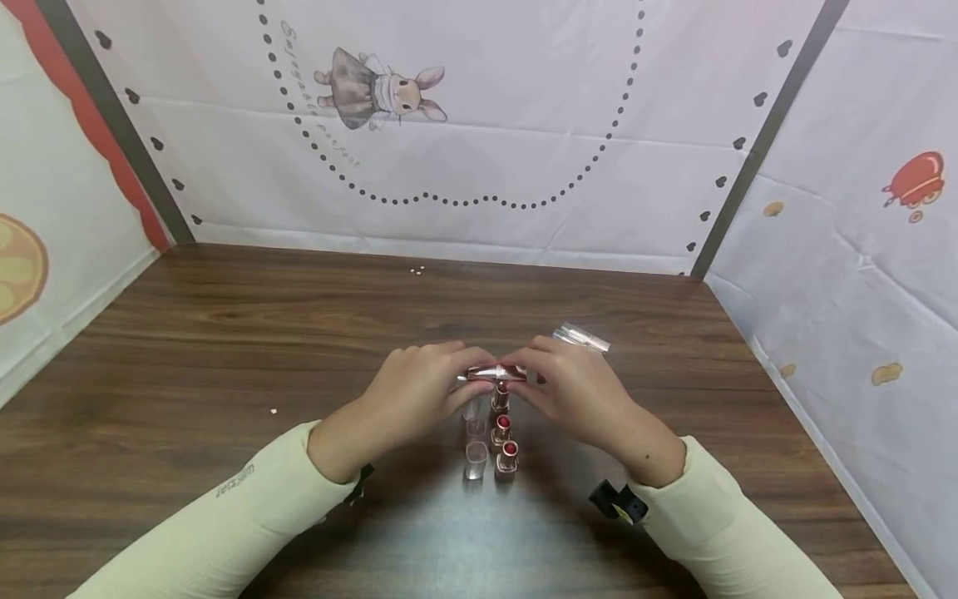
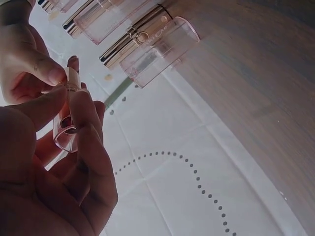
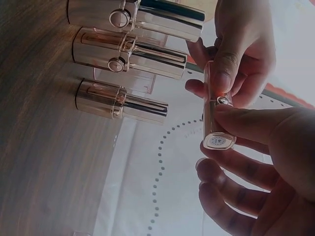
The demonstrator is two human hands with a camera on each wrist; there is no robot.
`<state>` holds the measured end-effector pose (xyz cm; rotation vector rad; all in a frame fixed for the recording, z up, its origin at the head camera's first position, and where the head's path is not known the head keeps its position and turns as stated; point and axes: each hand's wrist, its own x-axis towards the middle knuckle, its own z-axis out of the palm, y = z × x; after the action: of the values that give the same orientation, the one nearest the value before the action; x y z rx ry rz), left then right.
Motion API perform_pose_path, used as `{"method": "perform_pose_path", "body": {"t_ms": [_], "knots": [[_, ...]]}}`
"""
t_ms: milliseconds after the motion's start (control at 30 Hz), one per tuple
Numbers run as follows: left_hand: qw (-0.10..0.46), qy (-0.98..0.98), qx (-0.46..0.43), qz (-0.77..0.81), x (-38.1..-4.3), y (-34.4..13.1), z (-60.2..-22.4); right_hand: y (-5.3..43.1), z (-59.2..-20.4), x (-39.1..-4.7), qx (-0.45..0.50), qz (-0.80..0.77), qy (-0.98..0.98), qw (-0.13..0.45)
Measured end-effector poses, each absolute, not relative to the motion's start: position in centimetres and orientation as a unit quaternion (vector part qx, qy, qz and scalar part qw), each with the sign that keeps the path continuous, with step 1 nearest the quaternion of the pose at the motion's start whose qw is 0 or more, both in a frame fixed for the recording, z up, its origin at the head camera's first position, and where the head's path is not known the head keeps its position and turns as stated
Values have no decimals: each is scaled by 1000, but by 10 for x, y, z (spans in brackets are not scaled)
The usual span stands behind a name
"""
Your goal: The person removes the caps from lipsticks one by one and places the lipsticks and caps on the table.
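Between both hands a lipstick (image 1: 497,373) is held level above the table. My left hand (image 1: 419,378) grips its clear cap (image 2: 66,139) end, and a dark red tip shows inside the cap in the left wrist view. With thumb and fingers my right hand (image 1: 580,387) pinches the base end, where a round label (image 3: 218,141) shows in the right wrist view. Below the hands, three uncapped lipsticks with red tips stand in a row, the nearest lipstick (image 1: 506,462) toward me. Left of them stand clear caps, the nearest cap (image 1: 475,460) beside that lipstick.
Some clear, shiny tubes (image 1: 581,337) lie behind my right hand, partly hidden by it. Small white bits (image 1: 417,270) lie far back on the brown wooden table (image 1: 224,333), and another white bit (image 1: 273,411) at left. White printed cloth (image 1: 486,83) walls the back and sides.
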<state>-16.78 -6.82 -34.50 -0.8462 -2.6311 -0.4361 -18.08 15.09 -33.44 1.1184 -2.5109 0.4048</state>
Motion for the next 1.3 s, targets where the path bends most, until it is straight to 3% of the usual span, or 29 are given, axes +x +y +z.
{"method": "perform_pose_path", "body": {"t_ms": [600, 833, 1300], "knots": [[159, -921, -314, -169, -170, -70, -344, 154, -330, -181, 388, 167, -894, 149], [154, -920, -319, -167, -170, -70, -344, 155, -331, -179, 400, 162, -886, 168], [151, -921, -319, -164, -170, -71, -344, 154, -329, -178, 388, 171, -893, 152]]}}
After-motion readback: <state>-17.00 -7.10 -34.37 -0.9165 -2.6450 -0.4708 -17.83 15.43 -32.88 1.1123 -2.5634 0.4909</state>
